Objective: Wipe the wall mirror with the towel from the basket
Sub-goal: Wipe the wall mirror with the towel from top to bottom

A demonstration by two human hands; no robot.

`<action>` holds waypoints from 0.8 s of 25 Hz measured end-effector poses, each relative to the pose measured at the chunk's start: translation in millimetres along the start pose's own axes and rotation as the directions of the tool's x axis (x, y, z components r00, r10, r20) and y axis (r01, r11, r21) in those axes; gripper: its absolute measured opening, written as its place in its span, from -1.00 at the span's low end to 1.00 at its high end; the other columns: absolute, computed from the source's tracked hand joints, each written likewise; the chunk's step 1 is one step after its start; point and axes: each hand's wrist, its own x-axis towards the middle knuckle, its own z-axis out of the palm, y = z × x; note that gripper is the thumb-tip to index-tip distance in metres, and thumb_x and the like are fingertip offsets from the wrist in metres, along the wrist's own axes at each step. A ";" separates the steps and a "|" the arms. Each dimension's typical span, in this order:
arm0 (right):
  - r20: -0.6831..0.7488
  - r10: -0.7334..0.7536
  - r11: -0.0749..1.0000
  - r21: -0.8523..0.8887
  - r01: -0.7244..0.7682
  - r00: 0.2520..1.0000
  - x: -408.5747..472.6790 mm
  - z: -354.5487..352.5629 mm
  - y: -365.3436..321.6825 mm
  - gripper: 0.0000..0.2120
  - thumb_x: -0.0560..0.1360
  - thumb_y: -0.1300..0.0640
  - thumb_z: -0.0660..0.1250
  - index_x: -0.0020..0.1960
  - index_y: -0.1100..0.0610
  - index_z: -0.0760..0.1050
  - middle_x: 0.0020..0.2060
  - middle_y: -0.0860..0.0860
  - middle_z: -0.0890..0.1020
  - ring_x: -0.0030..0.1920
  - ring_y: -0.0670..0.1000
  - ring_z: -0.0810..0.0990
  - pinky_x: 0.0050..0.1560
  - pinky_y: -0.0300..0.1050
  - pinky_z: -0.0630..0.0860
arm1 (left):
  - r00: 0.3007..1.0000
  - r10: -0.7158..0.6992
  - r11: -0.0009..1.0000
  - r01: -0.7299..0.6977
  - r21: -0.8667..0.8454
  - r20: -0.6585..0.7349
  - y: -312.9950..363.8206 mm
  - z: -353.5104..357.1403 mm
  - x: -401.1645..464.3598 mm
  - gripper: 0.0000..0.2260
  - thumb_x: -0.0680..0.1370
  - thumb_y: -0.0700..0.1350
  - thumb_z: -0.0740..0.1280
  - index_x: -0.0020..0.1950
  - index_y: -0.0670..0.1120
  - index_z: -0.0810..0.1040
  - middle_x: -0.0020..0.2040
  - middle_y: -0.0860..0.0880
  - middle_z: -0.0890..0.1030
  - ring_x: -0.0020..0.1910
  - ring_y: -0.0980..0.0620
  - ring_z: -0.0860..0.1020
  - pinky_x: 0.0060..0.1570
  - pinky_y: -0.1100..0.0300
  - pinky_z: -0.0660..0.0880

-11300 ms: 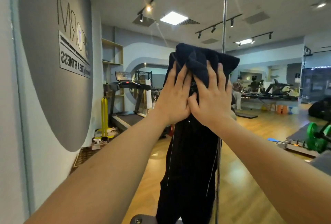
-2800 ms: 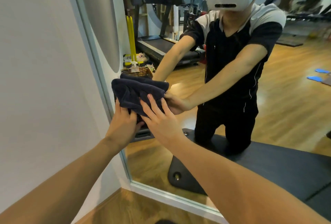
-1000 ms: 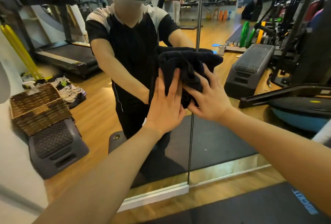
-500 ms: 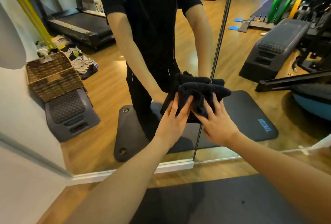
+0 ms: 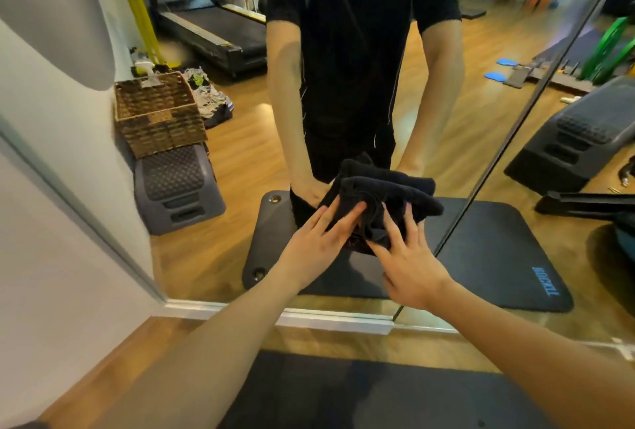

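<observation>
Both hands press a bunched dark navy cloth towel (image 5: 385, 202) flat against the large frameless wall mirror (image 5: 240, 167), low near its bottom edge: the left hand (image 5: 318, 250) and right hand (image 5: 409, 269) lie side by side with fingers straight and spread. Left of the towel, the mirror reflects a brown woven wicker basket (image 5: 159, 114).

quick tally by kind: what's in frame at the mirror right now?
hands: 2, left and right, both pressing the towel
towel: 1
mirror: 1
basket (reflected): 1
step platforms (reflected): 2
Total: 7
</observation>
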 end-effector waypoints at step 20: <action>0.143 -0.245 0.952 0.221 0.210 0.959 248.6 -12.5 -311.8 0.05 0.42 -0.05 0.37 0.67 -0.01 -0.25 0.55 0.12 -0.50 0.43 0.34 -0.65 0.32 0.43 -0.53 | 0.821 -0.401 0.898 0.265 0.352 0.406 -258.2 -58.2 -264.9 -0.30 0.62 -0.08 0.21 0.66 0.02 -0.12 0.59 -0.04 -0.28 0.65 -0.18 -0.19 0.49 -0.25 -0.41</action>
